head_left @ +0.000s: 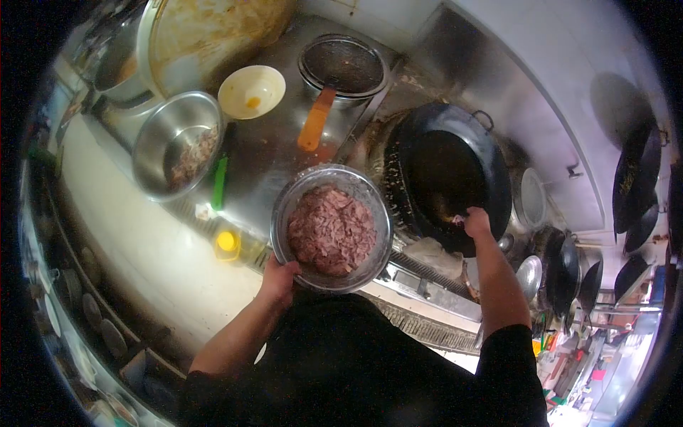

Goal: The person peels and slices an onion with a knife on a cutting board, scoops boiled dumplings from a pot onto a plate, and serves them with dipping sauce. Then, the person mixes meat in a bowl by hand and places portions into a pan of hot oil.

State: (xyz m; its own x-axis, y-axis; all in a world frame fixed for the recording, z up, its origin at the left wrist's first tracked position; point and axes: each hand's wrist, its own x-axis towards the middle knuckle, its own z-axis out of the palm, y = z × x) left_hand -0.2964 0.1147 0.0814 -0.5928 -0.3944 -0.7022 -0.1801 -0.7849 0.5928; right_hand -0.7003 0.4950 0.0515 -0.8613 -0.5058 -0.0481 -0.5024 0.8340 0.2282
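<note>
My left hand (279, 276) grips the near-left rim of a metal bowl (385, 231). Raw sliced meat (331, 231), pinkish, fills much of that bowl, which is held in front of my body. To the right, my right hand (478, 223) reaches over the near-right side of a large dark wok (491, 160). Its fingers are closed, with a small pale pink piece of meat (457, 219) at the fingertips. Dark liquid, apparently oil (448, 171), lies in the wok.
A steel basin (153, 146) with meat scraps, a cream bowl (267, 84) with yellow residue and a strainer (341, 64) with an orange handle (317, 121) stand on the counter. A yellow-capped bottle (228, 243) is lower left. More woks (637, 171) hang at right.
</note>
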